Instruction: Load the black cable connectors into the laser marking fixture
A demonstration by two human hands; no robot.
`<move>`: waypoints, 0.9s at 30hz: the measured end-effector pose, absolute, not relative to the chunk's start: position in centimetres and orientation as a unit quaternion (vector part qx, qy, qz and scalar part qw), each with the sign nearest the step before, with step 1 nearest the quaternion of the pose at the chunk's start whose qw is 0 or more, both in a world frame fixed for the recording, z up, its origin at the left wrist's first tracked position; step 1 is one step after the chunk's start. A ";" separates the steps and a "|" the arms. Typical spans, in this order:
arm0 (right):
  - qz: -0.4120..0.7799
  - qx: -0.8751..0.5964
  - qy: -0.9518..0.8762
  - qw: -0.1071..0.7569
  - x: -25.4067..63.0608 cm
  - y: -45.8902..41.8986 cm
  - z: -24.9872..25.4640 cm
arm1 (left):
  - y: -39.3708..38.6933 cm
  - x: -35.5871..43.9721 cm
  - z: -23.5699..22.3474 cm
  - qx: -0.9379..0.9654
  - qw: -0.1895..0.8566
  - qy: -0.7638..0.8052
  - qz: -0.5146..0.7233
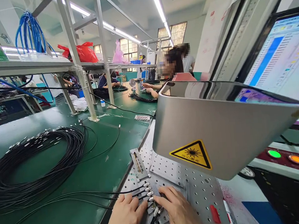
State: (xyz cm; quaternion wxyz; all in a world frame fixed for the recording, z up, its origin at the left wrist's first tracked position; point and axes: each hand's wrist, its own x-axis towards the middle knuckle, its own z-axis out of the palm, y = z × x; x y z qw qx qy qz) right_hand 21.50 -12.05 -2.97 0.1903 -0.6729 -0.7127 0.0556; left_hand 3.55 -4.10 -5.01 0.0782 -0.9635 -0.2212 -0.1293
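Observation:
My left hand (126, 214) and my right hand (176, 211) rest side by side on a perforated metal plate (199, 191) at the bottom of the view. Their fingertips press on several thin black cables with silver connector ends (147, 189), lined up in a small fixture between the hands. More connector ends (157, 211) poke out between the two hands. The cables trail left onto the green bench. A silver laser head (218, 134) with a yellow warning sticker (191, 154) hangs just above and behind my hands.
A large coil of black cables (31, 162) lies on the green bench (99, 164) at left. A metal slotted gauge (138, 164) stands on the plate. At right are a monitor (282, 60) and lit green and orange buttons (295, 158). Another person (173, 72) works farther along.

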 end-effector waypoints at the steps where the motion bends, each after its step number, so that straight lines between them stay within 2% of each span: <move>1: 0.054 -0.674 -0.712 0.190 21.5 -12.0 -3.0 | -4.1 3.7 -4.8 -0.964 0.056 -0.235 -0.109; 5: 0.059 -0.676 -0.710 0.187 21.6 -12.1 -3.3 | -4.5 4.3 -3.1 -0.956 0.000 -0.292 -0.034; 9: 0.081 -0.643 -0.728 0.225 22.4 -12.6 -4.0 | -5.5 3.9 -2.4 -0.954 0.013 -0.290 -0.076; 15: 0.087 -0.638 -0.708 0.290 23.0 -12.6 -4.9 | -6.6 3.0 -4.3 -0.966 0.026 -0.226 -0.123; 20: 0.089 -0.641 -0.706 0.287 22.9 -12.6 -4.7 | -5.7 2.6 -3.9 -0.939 0.037 -0.261 -0.220; 27: 0.095 -0.621 -0.741 0.235 22.7 -13.1 -3.7 | -4.9 2.5 -3.8 -0.949 0.075 -0.221 -0.211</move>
